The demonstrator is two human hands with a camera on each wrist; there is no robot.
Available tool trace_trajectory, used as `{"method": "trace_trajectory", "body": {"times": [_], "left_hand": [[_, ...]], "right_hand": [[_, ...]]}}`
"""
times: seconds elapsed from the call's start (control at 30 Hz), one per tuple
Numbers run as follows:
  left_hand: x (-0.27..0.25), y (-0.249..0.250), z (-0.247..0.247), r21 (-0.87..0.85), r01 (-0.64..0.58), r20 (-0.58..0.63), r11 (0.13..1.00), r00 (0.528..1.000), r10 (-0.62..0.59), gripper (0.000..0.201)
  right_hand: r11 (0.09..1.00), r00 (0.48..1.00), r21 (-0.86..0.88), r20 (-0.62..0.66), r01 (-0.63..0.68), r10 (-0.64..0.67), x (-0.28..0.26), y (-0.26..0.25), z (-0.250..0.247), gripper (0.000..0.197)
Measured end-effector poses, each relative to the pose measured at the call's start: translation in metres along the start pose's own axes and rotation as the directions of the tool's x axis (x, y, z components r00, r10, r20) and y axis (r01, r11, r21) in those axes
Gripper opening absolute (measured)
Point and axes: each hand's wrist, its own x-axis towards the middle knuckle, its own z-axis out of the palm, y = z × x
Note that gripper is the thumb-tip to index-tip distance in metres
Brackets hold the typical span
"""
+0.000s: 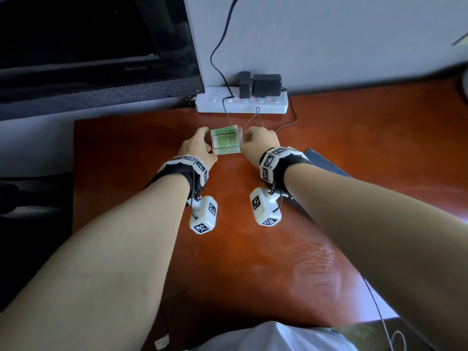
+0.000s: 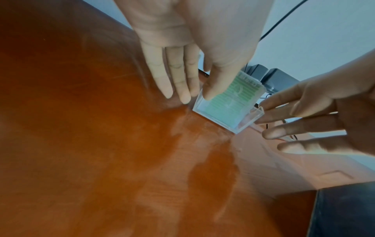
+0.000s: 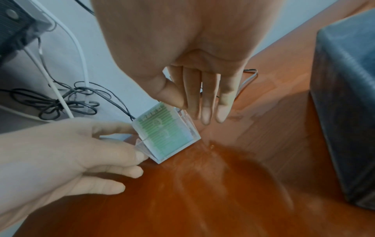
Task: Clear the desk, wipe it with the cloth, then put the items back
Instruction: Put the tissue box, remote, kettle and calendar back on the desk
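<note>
A small clear plastic box [image 1: 226, 140] with green contents stands on the red-brown desk [image 1: 121, 198], just in front of the power strip. My left hand [image 1: 200, 145] touches its left side and my right hand [image 1: 255, 141] touches its right side. In the left wrist view the left thumb [image 2: 211, 89] lies against the box [image 2: 229, 105] while the other fingers [image 2: 182, 80] point straight down to the desk. In the right wrist view the right thumb [image 3: 169, 94] meets the box's [image 3: 166, 133] top edge, the fingers [image 3: 207, 102] straight beside it.
A white power strip [image 1: 241, 103] with black adapters lies against the wall behind the box, and thin wires [image 1: 255, 117] run past it. A dark flat object [image 1: 326, 163] lies at my right wrist. A black monitor [image 1: 88, 46] stands at the back left. Pale fabric [image 1: 278, 338] shows at the near edge.
</note>
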Motion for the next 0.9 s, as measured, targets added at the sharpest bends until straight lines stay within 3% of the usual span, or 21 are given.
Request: {"method": "trace_trajectory", "body": {"times": [0.13,0.3,0.57,0.7,0.83,0.9], "left_hand": [[-0.010,0.003,-0.008,0.114,0.055,0.098,0.992,0.993,-0.066,0.066],[-0.043,0.020,-0.030,0.293,-0.007,0.143,0.956,0.989,-0.036,0.049],[-0.124,0.076,-0.083,0.457,-0.237,0.120,0.858,0.972,0.204,0.031],[-0.174,0.105,-0.116,0.479,-0.339,0.168,0.810,0.941,0.294,0.006],[-0.234,0.131,-0.159,0.430,-0.440,0.185,0.788,0.897,0.400,0.005],[-0.270,0.138,-0.174,0.465,-0.435,0.103,0.771,0.892,0.441,0.012]], "right_hand": [[0.999,0.995,-0.020,0.091,-0.033,0.035,-0.019,-0.001,-0.014,0.027],[0.995,0.994,-0.101,0.107,-0.019,0.030,-0.060,-0.005,-0.042,0.028],[0.945,0.998,-0.325,-0.062,0.011,-0.033,-0.160,-0.025,-0.107,0.026],[0.934,0.990,-0.357,-0.121,0.018,-0.065,-0.212,-0.035,-0.123,0.024],[0.916,0.980,-0.400,-0.174,0.024,-0.101,-0.267,-0.047,-0.136,0.028],[0.905,0.969,-0.424,-0.205,0.041,-0.140,-0.297,-0.055,-0.141,0.029]]}}
